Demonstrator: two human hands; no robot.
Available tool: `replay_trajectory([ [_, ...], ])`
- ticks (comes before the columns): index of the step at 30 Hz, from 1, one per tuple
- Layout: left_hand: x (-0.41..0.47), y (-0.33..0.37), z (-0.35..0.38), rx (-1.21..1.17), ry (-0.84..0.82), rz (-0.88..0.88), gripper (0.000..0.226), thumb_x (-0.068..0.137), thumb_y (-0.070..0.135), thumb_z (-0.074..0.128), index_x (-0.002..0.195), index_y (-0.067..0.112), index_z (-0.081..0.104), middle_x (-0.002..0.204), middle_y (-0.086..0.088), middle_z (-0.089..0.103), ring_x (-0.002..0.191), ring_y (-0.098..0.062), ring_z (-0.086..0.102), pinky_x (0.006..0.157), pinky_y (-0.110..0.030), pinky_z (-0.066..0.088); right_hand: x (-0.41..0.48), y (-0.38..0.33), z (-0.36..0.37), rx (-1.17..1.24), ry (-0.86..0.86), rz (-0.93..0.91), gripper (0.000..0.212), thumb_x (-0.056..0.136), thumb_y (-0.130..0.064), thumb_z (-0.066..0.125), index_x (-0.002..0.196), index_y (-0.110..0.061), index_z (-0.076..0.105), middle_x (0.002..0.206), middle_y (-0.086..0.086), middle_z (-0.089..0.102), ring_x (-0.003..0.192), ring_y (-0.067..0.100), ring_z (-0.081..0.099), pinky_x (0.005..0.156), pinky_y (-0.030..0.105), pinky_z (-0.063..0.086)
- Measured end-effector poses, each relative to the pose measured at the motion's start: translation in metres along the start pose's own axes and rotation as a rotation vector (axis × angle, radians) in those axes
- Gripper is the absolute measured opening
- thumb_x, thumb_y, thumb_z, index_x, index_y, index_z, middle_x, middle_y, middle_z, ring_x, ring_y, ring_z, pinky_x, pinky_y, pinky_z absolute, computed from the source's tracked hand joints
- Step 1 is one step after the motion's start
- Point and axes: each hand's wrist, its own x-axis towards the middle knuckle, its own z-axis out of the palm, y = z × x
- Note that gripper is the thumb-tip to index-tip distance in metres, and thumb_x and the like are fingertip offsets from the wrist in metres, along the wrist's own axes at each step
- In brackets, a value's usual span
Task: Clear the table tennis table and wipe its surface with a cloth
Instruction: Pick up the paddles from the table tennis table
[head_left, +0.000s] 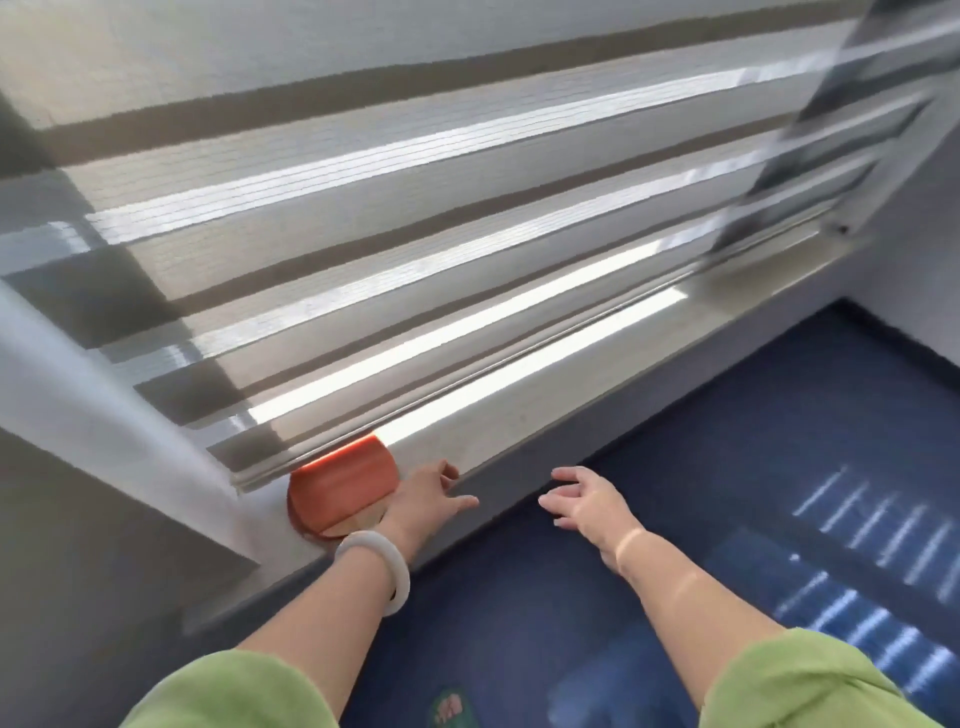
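Two hands reach toward the window sill (519, 410). Red paddle (337, 486) lies on the sill, lower left of centre. Its upper edge is tucked under the blind (415, 234) and its handle is hidden behind the left hand (426, 499). Frame blurred. Left hand, white bangle (382, 556) at the wrist: fingers loosely spread over the sill edge, contact with the paddle unclear. Right hand (584, 504) hovers over the blue floor (727, 467), fingers apart, empty.
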Motion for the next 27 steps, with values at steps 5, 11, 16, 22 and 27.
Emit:
replay_trajectory([
  [5, 0.005, 0.105, 0.067, 0.103, -0.146, 0.214, 0.052, 0.079, 0.039, 0.078, 0.122, 0.018, 0.058, 0.113, 0.002, 0.058, 0.099, -0.013, 0.054, 0.088, -0.023, 0.043, -0.047, 0.038, -0.107, 0.125, 0.224, 0.047, 0.046, 0.086, -0.009, 0.074, 0.128, -0.015, 0.055, 0.110, 0.005, 0.062, 0.094, 0.021, 0.063, 0.095, 0.034, 0.053],
  [11, -0.044, 0.221, 0.174, 0.219, -0.312, 0.450, 0.050, 0.082, 0.041, 0.073, 0.124, 0.023, 0.055, 0.118, 0.005, 0.050, 0.090, -0.006, 0.050, 0.075, -0.015, 0.037, -0.136, 0.110, -0.216, 0.186, 0.469, 0.067, 0.049, 0.083, -0.007, 0.075, 0.128, -0.012, 0.056, 0.104, 0.005, 0.059, 0.087, 0.018, 0.060, 0.090, 0.035, 0.054],
  [16, -0.103, 0.296, 0.263, 0.327, -0.453, 0.628, 0.053, 0.084, 0.037, 0.074, 0.128, 0.018, 0.053, 0.124, -0.001, 0.050, 0.109, -0.015, 0.052, 0.085, -0.020, 0.039, -0.220, 0.174, -0.284, 0.266, 0.645, 0.140, 0.052, 0.083, -0.002, 0.074, 0.130, -0.011, 0.055, 0.116, 0.010, 0.058, 0.099, 0.022, 0.060, 0.092, 0.034, 0.050],
  [22, -0.179, 0.360, 0.356, 0.462, -0.676, 0.841, 0.052, 0.084, 0.034, 0.075, 0.128, 0.014, 0.054, 0.126, -0.005, 0.052, 0.117, -0.021, 0.052, 0.096, -0.026, 0.042, -0.320, 0.246, -0.332, 0.429, 0.890, 0.240, 0.054, 0.083, -0.002, 0.073, 0.132, -0.013, 0.053, 0.121, 0.011, 0.059, 0.098, 0.021, 0.059, 0.092, 0.032, 0.048],
  [27, -0.233, 0.402, 0.424, 0.592, -0.860, 1.049, 0.050, 0.083, 0.030, 0.076, 0.127, 0.012, 0.058, 0.124, -0.005, 0.057, 0.114, -0.018, 0.056, 0.091, -0.018, 0.038, -0.390, 0.294, -0.338, 0.599, 1.109, 0.346, 0.053, 0.083, -0.005, 0.074, 0.131, -0.016, 0.055, 0.114, 0.005, 0.060, 0.091, 0.018, 0.060, 0.088, 0.032, 0.052],
])
